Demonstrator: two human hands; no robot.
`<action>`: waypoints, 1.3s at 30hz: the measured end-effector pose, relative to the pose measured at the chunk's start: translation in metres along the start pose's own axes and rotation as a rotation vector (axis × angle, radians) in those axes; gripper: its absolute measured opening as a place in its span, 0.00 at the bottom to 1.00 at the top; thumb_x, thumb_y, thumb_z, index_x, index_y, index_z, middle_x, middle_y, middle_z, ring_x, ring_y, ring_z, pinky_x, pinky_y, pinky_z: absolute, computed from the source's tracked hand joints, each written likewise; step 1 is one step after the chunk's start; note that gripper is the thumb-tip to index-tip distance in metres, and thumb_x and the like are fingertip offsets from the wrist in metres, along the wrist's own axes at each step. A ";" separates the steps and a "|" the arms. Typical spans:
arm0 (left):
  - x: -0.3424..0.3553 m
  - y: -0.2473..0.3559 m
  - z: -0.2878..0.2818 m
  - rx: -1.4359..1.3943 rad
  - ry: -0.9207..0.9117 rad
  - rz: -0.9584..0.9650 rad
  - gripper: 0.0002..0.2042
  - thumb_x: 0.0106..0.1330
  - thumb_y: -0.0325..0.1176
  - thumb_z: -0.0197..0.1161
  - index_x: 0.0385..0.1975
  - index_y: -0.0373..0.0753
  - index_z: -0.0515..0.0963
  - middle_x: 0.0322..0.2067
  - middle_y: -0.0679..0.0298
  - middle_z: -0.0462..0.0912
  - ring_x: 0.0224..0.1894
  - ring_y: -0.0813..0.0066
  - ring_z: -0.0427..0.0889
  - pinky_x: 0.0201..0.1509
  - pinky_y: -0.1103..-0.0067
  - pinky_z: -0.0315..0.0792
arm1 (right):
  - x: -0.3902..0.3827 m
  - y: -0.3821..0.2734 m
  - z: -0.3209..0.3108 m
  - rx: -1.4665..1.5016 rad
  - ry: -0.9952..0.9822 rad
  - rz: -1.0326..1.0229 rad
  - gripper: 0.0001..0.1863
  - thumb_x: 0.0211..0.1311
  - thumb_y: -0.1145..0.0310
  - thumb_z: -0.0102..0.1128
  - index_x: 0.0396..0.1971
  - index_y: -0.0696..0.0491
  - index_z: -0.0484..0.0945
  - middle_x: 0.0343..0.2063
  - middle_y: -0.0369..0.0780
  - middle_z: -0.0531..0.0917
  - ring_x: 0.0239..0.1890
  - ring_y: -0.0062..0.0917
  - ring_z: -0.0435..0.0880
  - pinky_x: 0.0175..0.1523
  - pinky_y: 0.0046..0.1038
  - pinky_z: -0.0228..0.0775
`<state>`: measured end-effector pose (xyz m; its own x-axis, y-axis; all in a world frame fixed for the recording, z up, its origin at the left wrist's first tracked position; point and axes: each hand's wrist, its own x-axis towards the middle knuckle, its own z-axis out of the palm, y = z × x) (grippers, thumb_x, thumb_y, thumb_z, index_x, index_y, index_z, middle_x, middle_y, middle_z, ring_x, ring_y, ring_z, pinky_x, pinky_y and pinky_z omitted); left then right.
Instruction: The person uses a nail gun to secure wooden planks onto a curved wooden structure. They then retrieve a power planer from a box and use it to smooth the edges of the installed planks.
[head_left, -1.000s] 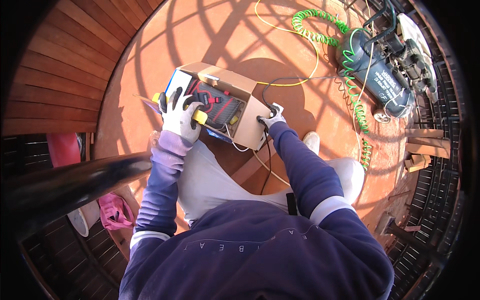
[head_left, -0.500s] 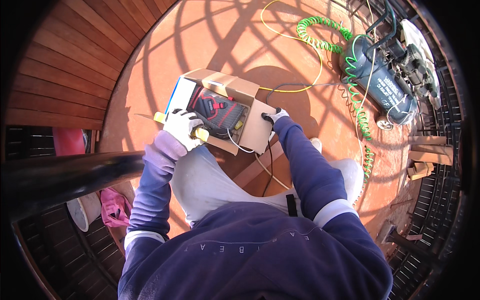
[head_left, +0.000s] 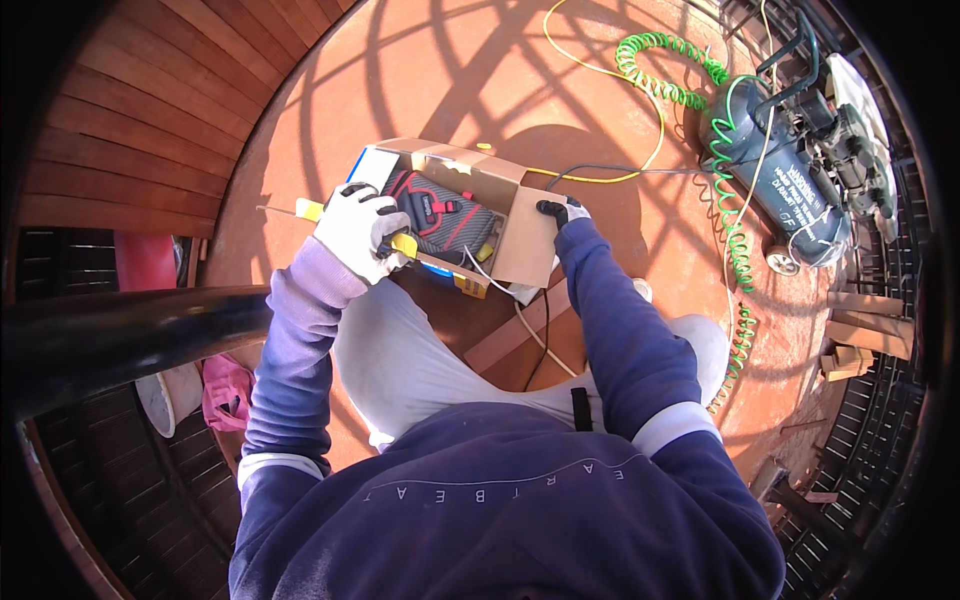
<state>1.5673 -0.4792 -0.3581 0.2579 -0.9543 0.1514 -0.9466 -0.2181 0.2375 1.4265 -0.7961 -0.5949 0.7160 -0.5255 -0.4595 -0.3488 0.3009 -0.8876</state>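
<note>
My left hand, in a white-and-black glove, is closed around a yellow-handled tool with a thin strip sticking out leftward, at the near left of an open cardboard box. The box holds a dark, carbon-patterned item with red trim, and a small yellow piece at its right end. My right hand, also gloved, has its fingers closed on the box's right flap. A white cable runs out over the box's near side; a dark cable passes beneath the right end.
A dark air compressor with coiled green hose stands at right, wood offcuts below it. A thick black rail crosses at left, near a pink bag. Yellow hose lies on the orange floor; curved planks rise upper left.
My left fingers have curled tighter around the yellow handle. My right hand has moved up along the box flap. The view has shifted slightly, with the surroundings appearing farther right and lower.
</note>
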 end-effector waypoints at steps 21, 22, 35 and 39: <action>0.029 0.013 0.000 -0.081 -0.239 -0.054 0.09 0.46 0.31 0.67 0.29 0.40 0.81 0.30 0.60 0.78 0.38 0.57 0.77 0.42 0.65 0.72 | 0.026 -0.039 -0.001 -0.310 -0.472 0.291 0.21 0.52 0.73 0.70 0.48 0.54 0.81 0.35 0.41 0.86 0.32 0.28 0.85 0.39 0.29 0.79; 0.033 0.021 -0.012 -0.069 -0.270 -0.085 0.09 0.46 0.31 0.67 0.29 0.40 0.81 0.31 0.60 0.79 0.38 0.57 0.77 0.43 0.65 0.72 | 0.020 -0.049 -0.005 -0.245 -0.475 0.340 0.21 0.51 0.73 0.70 0.49 0.54 0.81 0.35 0.40 0.86 0.32 0.27 0.85 0.39 0.29 0.79; 0.057 0.158 -0.146 -0.153 -0.586 -0.204 0.09 0.51 0.31 0.63 0.33 0.43 0.80 0.36 0.65 0.77 0.42 0.65 0.76 0.44 0.67 0.71 | -0.101 -0.114 -0.071 -0.110 -0.547 0.426 0.19 0.54 0.73 0.70 0.47 0.55 0.82 0.34 0.32 0.85 0.32 0.15 0.80 0.35 0.18 0.69; 0.036 0.205 -0.154 -0.198 -0.654 -0.275 0.09 0.52 0.31 0.62 0.34 0.44 0.79 0.37 0.66 0.77 0.43 0.65 0.76 0.45 0.67 0.70 | -0.144 -0.117 -0.081 -0.094 -0.658 0.557 0.20 0.56 0.76 0.69 0.50 0.59 0.80 0.38 0.34 0.86 0.38 0.16 0.82 0.44 0.19 0.74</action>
<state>1.4121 -0.5265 -0.1563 0.2539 -0.8110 -0.5270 -0.7960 -0.4847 0.3625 1.3156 -0.8198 -0.4270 0.6204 0.2552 -0.7416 -0.7804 0.2955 -0.5511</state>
